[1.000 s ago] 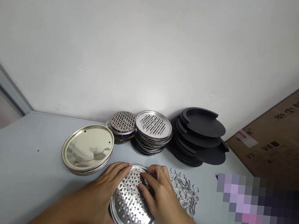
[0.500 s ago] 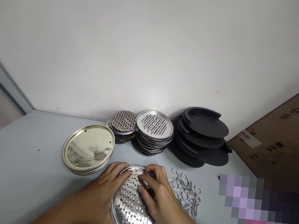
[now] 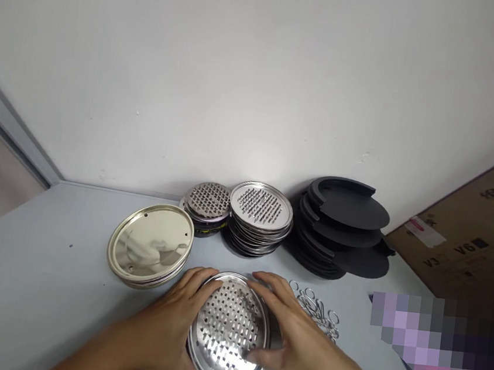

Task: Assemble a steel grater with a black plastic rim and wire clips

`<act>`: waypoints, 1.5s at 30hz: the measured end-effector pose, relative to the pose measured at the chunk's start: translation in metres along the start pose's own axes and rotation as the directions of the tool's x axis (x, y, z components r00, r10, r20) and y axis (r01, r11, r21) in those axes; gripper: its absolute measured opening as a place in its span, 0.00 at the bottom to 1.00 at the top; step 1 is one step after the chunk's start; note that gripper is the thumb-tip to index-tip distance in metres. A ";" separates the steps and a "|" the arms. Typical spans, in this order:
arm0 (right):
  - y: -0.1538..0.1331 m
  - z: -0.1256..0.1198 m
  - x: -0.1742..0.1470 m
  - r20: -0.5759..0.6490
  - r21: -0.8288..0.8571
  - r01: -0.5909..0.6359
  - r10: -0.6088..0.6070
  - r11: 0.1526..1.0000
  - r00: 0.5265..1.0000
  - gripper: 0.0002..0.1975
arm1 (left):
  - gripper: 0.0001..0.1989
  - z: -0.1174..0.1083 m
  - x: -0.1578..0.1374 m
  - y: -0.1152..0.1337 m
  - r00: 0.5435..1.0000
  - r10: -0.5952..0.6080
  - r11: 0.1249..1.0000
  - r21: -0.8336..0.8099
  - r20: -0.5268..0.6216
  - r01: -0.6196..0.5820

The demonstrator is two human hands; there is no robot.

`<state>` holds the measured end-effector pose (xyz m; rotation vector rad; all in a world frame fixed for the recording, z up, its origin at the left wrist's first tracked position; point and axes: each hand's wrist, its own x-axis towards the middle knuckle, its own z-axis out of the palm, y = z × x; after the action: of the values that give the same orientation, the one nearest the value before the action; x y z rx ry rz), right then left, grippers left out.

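A round metal grater disc [image 3: 228, 329] with rows of punched slots lies on the table in front of me. My left hand [image 3: 180, 319] holds it by the left rim, fingers at the far edge and thumb low at the near side. Around the right side is my right hand [image 3: 289, 325], its fingertips on the far right rim and its thumb bent in over the slotted face. Partly behind my right hand lies a pile of small metal rings and clips [image 3: 317, 310]. The disc's underside is hidden.
Left of the disc stands a stack of plain shiny metal discs [image 3: 152, 246]. Along the wall are small grater discs [image 3: 209, 200], larger grater discs [image 3: 262, 207] and a stack of black round plastic parts [image 3: 350, 210]. A cardboard box [image 3: 465, 249] stands at the right.
My right hand has shifted from the slotted face outward to the right rim, its fingers spreading wider. My left hand keeps its hold. The view has turned slightly.
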<state>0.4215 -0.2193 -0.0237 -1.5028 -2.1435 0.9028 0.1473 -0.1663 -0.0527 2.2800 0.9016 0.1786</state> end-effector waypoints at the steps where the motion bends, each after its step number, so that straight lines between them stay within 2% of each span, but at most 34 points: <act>1: 0.001 -0.003 -0.003 0.026 -0.003 -0.013 0.013 1.000 1.000 0.44 | 0.63 0.000 0.000 0.001 1.000 -0.006 1.000 0.002 0.003 0.006; 6: 0.002 0.001 -0.004 0.051 0.009 -0.087 0.087 0.996 0.995 0.47 | 0.63 0.000 0.000 0.002 1.000 -0.007 1.000 -0.018 -0.019 0.006; 11: -0.002 0.013 0.002 0.028 0.046 -0.100 0.098 0.994 0.995 0.47 | 0.63 0.001 -0.002 0.003 0.999 -0.003 1.000 -0.020 -0.043 0.002; 16: -0.002 0.006 0.001 0.036 0.106 -0.080 0.077 0.991 0.996 0.48 | 0.64 0.003 -0.002 0.005 0.999 -0.023 1.000 -0.021 -0.035 0.022; 21: 0.003 -0.007 0.001 -0.019 0.142 -0.058 0.062 0.988 0.998 0.40 | 0.65 0.002 -0.004 0.006 0.993 -0.111 0.994 -0.001 0.034 0.111; 26: 0.006 -0.006 0.000 0.018 0.078 -0.040 0.038 0.996 0.999 0.34 | 0.64 0.001 -0.002 0.005 0.995 -0.101 0.994 -0.048 0.023 0.102; 33: -0.002 0.004 0.001 -0.070 0.029 -0.200 0.202 0.979 0.977 0.16 | 0.65 0.004 0.001 0.005 0.995 -0.083 0.996 -0.024 -0.052 0.082; 39: -0.005 0.008 0.003 -0.097 0.064 -0.179 0.185 0.982 0.978 0.18 | 0.68 0.017 0.002 -0.001 0.991 -0.050 0.999 0.009 -0.121 0.052; 45: -0.001 0.008 0.006 -0.167 0.050 -0.122 0.128 0.991 0.978 0.20 | 0.72 0.014 0.000 -0.003 0.995 -0.075 0.997 0.022 -0.071 0.077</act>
<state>0.4136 -0.2166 -0.0294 -1.6473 -1.9181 0.8210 0.1502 -0.1721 -0.0656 2.2702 1.0308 0.2157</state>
